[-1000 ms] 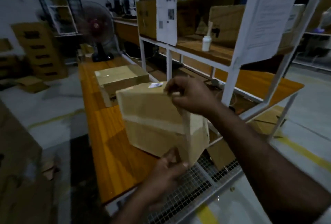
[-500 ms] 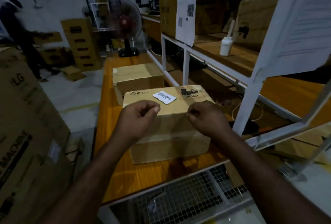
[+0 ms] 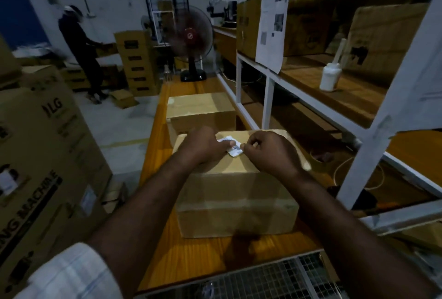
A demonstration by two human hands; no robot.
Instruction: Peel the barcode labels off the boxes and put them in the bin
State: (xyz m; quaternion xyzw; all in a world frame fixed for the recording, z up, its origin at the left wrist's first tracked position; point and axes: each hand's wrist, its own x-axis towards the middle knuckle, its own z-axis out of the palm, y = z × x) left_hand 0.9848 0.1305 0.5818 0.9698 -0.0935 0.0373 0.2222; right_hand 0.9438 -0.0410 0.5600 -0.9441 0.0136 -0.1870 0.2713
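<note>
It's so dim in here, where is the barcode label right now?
In the head view's centre, the label lies atop the near box, left hand resting on it, right hand pinching its right edge.

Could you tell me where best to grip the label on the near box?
Pinch the label by its right edge, coming from the right: that end is exposed at the fingertips of the right hand, while the left hand presses its other end.

It was a warehouse: stacked cartons (image 3: 137,64), a large LG appliance box (image 3: 45,155), white metal shelving (image 3: 267,78), a pedestal fan (image 3: 191,38).
</note>
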